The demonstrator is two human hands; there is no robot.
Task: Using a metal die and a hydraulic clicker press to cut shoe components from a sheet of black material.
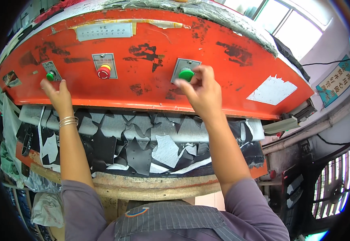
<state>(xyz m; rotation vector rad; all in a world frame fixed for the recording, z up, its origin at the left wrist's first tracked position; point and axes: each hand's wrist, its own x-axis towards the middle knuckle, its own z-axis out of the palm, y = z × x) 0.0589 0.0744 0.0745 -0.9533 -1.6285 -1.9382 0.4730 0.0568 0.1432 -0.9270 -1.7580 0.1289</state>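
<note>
The left grip (pixel 58 95) is slightly blurred, so its finger edges are hard to make out; thumb and forefinger stand apart with nothing between them. The small green button (pixel 51 75) sits at 11 o'clock from that grip, just beyond the fingertips on the orange panel (pixel 138 86). Whether any finger touches it cannot be told.

The right grip (pixel 207 92) is loosely parted, thumb stretched toward 10 o'clock and fingers curled, their inner sides out of sight. The larger green button (pixel 186 74) lies at 10 o'clock from this grip, between thumb and forefinger in view; the thumb comes close to its lower edge, and contact there is unclear. A red button (pixel 103 71) on a yellow collar is at 2 o'clock from the left grip, well apart from both hands.

Toward 6 o'clock below the panel, dark cut pieces (pixel 139 156) and a white piece (pixel 165 151) lie scattered on the desk (pixel 155 186). The panel's lower edge hides the far part of this layer, and both forearms cover strips of it. The striped apron (pixel 171 219) is cut off at 6 o'clock, and the fisheye's black rim swallows the corners.
</note>
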